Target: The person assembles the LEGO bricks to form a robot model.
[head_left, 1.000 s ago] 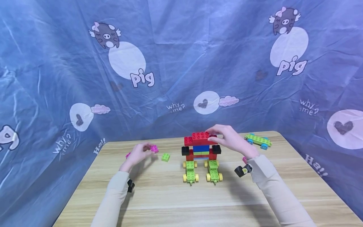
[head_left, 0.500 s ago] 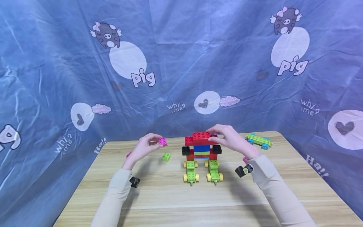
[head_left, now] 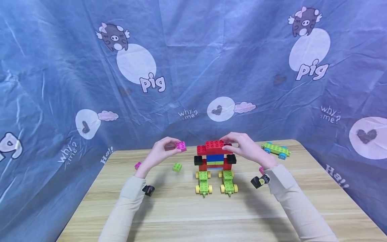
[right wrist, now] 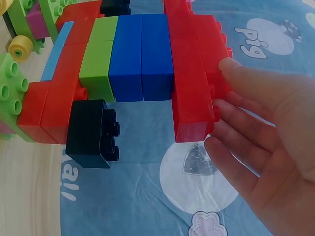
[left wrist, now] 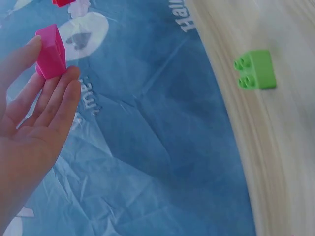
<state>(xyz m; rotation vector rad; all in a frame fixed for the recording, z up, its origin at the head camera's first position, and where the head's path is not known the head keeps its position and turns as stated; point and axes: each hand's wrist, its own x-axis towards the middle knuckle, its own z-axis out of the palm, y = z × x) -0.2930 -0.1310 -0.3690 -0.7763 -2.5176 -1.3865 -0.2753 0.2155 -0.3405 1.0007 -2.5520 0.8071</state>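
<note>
My left hand (head_left: 159, 153) pinches a pink toy building brick (head_left: 181, 146) between thumb and fingertips, raised above the table to the left of a built block figure (head_left: 215, 158). In the left wrist view the pink brick (left wrist: 50, 51) is tilted, its side facing the camera. The figure has red bricks on top, blue and lime in the middle, black bricks at both sides and two lime wheeled bases (head_left: 203, 186). My right hand (head_left: 243, 148) holds the top red brick (right wrist: 211, 49) at its right end, the thumb against it and the other fingers partly behind.
A lime brick (head_left: 177, 167) lies on the wooden table (head_left: 181, 215) left of the figure. One pink brick (head_left: 137, 165) is near the left wrist, another pink piece (head_left: 261, 170) by the right wrist. A lime car base (head_left: 275, 149) with blue wheels stands at back right.
My left hand has lifted the pink brick off the table and carried it up and right toward the figure. My right hand stays at the top of the figure.
</note>
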